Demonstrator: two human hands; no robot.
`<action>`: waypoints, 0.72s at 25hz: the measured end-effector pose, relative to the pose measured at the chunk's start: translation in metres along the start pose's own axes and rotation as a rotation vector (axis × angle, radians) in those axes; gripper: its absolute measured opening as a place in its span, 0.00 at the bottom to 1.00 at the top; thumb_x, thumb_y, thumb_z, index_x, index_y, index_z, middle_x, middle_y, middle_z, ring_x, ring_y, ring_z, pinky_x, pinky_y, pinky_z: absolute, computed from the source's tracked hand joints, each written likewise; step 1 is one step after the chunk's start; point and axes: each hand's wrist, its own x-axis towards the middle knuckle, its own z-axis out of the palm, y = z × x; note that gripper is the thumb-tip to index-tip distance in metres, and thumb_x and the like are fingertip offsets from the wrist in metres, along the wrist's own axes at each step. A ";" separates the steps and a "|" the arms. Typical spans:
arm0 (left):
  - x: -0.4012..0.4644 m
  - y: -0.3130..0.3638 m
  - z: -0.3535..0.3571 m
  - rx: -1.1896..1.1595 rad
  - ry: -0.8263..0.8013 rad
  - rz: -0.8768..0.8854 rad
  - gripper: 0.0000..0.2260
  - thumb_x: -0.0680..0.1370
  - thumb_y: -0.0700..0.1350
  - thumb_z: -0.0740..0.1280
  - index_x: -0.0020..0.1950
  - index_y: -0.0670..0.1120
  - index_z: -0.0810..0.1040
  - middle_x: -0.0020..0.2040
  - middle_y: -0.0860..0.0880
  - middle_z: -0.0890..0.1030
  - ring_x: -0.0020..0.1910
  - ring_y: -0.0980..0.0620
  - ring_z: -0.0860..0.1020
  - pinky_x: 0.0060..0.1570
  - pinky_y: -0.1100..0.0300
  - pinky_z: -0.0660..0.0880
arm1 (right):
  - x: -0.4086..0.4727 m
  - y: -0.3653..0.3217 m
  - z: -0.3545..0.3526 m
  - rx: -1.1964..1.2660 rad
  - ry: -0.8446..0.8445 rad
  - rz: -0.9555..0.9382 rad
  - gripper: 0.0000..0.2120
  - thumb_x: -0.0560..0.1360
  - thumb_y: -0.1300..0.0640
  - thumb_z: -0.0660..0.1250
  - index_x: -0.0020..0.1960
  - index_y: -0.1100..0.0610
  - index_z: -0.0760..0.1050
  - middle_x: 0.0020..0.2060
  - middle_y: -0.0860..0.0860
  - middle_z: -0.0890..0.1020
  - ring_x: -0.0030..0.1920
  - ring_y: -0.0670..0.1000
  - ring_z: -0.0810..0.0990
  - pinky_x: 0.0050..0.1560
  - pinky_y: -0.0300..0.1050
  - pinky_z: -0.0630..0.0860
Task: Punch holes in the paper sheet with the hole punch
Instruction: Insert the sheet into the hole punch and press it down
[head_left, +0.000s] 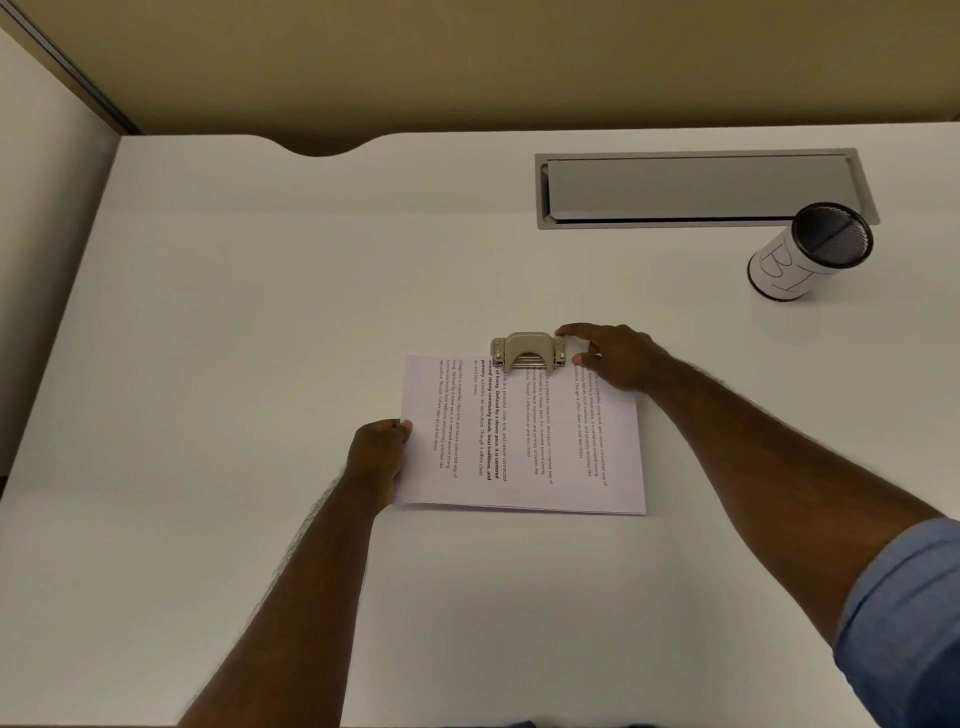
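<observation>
The paper (524, 441) lies flat on the white desk (260, 312), printed side up, lines of text running away from the person, and it looks like a few sheets stacked, going by the doubled near edge. The punch (529, 353) sits at the middle of the far edge, its mouth toward the person and the paper's edge slid into it. The left hand (379, 457) holds the paper by its left edge, fingers (402, 427) curled over the margin. The right hand (613, 358) is at the punch's right end, forefinger and thumb spread and curled toward it; whether they actually pinch the metal or only touch it I cannot tell from here. The paper will be light and limp and apt to slide on that smooth top, so it wants holding flat at the margin, as the left hand does, rather than lifting. The punch looks like stiff pressed metal, heavy enough to stay put. Its broad arched lever is the place to press, I would say with the palm, straight down, while the base is steadied. A paper-wrapped mesh cup (810, 252) stands well apart at the far right, near a cable hatch (696, 189).
</observation>
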 end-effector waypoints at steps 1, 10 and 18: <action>0.001 0.000 0.000 0.011 0.005 0.004 0.09 0.76 0.44 0.63 0.43 0.39 0.78 0.50 0.34 0.81 0.43 0.41 0.78 0.55 0.39 0.76 | 0.000 0.000 0.000 -0.003 -0.001 0.007 0.23 0.77 0.52 0.63 0.71 0.45 0.64 0.64 0.55 0.76 0.63 0.58 0.74 0.63 0.54 0.68; 0.005 0.001 -0.002 0.147 0.012 0.037 0.12 0.66 0.54 0.63 0.38 0.45 0.74 0.40 0.39 0.78 0.39 0.45 0.74 0.41 0.51 0.70 | -0.003 -0.001 -0.003 -0.010 0.031 0.029 0.23 0.77 0.49 0.63 0.71 0.46 0.63 0.56 0.56 0.80 0.59 0.58 0.76 0.62 0.55 0.68; 0.009 -0.001 -0.003 0.173 0.020 0.047 0.10 0.67 0.53 0.63 0.39 0.46 0.74 0.38 0.42 0.74 0.38 0.47 0.71 0.40 0.51 0.66 | -0.006 -0.002 -0.005 0.012 0.044 0.020 0.20 0.77 0.50 0.64 0.69 0.48 0.66 0.44 0.51 0.78 0.54 0.57 0.78 0.58 0.53 0.69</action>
